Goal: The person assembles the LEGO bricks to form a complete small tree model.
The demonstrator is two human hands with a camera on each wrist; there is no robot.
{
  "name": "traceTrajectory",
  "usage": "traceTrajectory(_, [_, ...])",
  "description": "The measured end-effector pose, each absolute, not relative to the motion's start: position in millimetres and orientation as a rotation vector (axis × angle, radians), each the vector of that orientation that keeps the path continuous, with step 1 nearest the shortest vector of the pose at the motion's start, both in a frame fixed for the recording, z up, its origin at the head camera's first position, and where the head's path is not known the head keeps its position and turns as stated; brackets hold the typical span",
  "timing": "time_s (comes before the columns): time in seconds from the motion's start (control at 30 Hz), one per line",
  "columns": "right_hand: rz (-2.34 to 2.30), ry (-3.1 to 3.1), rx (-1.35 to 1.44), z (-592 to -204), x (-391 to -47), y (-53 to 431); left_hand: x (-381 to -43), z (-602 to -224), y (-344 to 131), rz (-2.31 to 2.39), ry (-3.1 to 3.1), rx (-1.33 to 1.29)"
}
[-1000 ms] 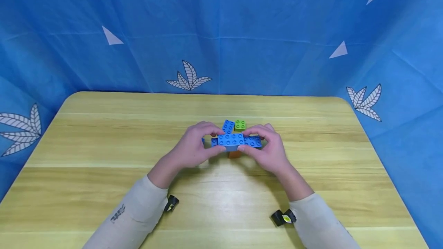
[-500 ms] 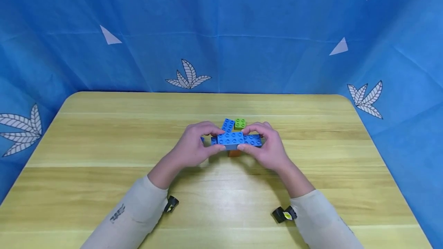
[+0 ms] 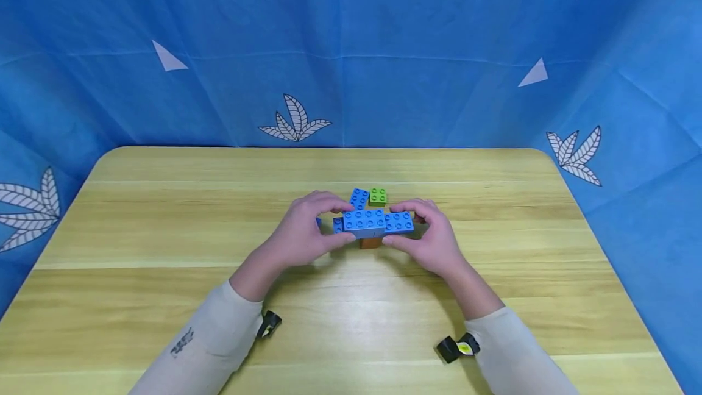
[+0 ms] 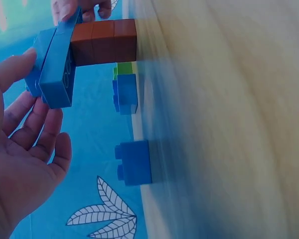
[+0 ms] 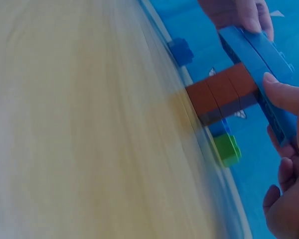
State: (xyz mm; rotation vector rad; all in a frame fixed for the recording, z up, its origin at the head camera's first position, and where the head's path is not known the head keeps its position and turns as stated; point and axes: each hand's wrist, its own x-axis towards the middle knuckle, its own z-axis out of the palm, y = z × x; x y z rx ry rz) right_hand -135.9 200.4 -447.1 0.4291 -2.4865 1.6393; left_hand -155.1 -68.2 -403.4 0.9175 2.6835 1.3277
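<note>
A stack of brown toy bricks (image 4: 104, 42) stands on the table, carrying a long blue layer (image 3: 400, 222) crosswise on its top. On that layer lies a blue building brick (image 3: 364, 223), studs up. My left hand (image 3: 303, 231) pinches the left part of this top brick, thumb in front and index finger behind. My right hand (image 3: 430, 239) holds the right part of the long blue layer, its thumb (image 5: 284, 93) along the front side and the other fingers partly hidden behind and below.
Behind the stack, a blue brick (image 3: 359, 198) and a green brick (image 3: 378, 196) stand on the wooden table (image 3: 340, 316). Another blue brick (image 4: 135, 163) sits to the left, mostly hidden by my left hand in the head view. A blue cloth (image 3: 340, 47) hangs beyond the table's far edge.
My right hand has slid slightly right, from the end of the top blue brick onto the long blue layer beneath. The left hand keeps its pinch; the stack stays in place.
</note>
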Motion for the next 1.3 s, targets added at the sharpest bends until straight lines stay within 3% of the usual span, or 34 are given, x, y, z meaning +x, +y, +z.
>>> traceTrajectory(0.3, [1.707, -2.492, 0.361, -449.3, -131.8, 211.5, -163.7, -413.5, -97.5, 1.324, 2.642, 0.816])
traceTrajectory(0.53, [1.735, -2.457, 0.340, -423.7, -120.2, 201.7, -175.5, -426.1, -116.5, 1.255, 2.678, 0.652])
traceTrajectory(1.3, [1.774, -2.448, 0.338, -418.6, -122.7, 188.9, -180.8, -439.4, -124.8, 1.184, 2.690, 0.551])
